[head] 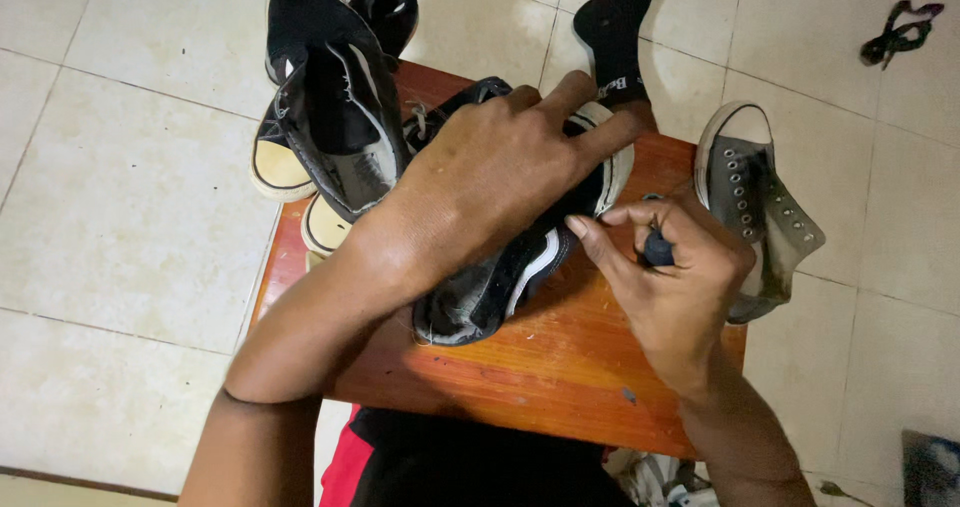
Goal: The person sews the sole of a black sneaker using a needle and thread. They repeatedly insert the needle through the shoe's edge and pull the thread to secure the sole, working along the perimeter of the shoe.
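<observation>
a: pressing down on a black shoe (500, 277) with the left hand (480, 182), palm flat, fingers spread over the upper near its white-rimmed toe. not a grip, more of a pin.

b: where's the shoe sitting?

a: on a small wooden table (520, 367), lying diagonally, heel end toward the person, toe end away. white stripe along its side shows below the wrist.

b: right hand?

a: right hand (670, 277) curled shut around a small dark tool (657, 250); thumb and forefinger pinch it right at the shoe's side. can't tell what kind of tool, only a stub shows.

b: anything else close by?

a: a pile of black shoes (335, 107) at the table's far left corner, one upright with its opening facing up, pale soles (275, 167) showing under it. a grey high-top (760, 207) with rows of eyelets, no laces, hangs off the right edge. black sock (615, 27) on the tiled floor (120, 217) past the table. small dark strap-like thing (900, 32) on the floor far right, too small to name.
</observation>
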